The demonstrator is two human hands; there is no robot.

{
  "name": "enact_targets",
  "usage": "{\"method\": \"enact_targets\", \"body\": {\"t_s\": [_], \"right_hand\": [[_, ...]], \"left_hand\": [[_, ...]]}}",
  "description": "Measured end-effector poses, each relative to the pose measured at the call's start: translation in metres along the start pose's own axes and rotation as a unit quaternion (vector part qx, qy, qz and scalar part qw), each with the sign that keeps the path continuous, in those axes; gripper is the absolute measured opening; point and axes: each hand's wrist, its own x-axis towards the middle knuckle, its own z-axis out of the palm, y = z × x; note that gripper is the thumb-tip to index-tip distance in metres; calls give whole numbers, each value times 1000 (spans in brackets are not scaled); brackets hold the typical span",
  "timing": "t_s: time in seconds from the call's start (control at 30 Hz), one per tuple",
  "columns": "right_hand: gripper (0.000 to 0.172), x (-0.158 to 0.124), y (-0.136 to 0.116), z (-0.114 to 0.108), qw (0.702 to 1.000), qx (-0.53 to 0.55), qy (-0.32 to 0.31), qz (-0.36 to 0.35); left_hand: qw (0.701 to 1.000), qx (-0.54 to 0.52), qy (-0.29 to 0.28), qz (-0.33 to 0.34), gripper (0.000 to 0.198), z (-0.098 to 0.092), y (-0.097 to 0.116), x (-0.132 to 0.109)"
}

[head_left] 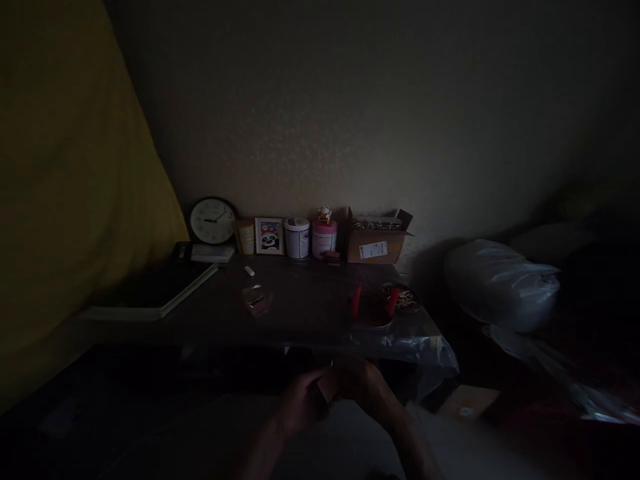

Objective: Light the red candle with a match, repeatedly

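My left hand (299, 397) is closed around a small brown matchbox (327, 385) in front of the table's near edge. My right hand (361, 379) meets it there with its fingers pinched together. Between the hands shows a thin pale tip that looks like a matchstick (331, 364); the dim light hides most of it. On the table beyond, two red candles, one on the left (356, 302) and one on the right (393, 301), stand upright on a dark plate (376, 323). Right behind them sits a round dish (416, 308) with many thin sticks.
On the dark table (300, 300) lie a clear packet (257, 300) and a small white piece (249, 271). Along the wall stand a clock (213, 221), a framed panda picture (269, 237), two tins, and an open carton (377, 245). A plastic bag (500, 283) is at right.
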Motion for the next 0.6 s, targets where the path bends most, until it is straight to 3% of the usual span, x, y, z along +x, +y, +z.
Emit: {"method": "enact_targets", "body": {"t_s": [0.6], "right_hand": [[17,-6,9,7,999,32,27,17]], "left_hand": [[999,26,28,3,26,0,-1,-1]]}}
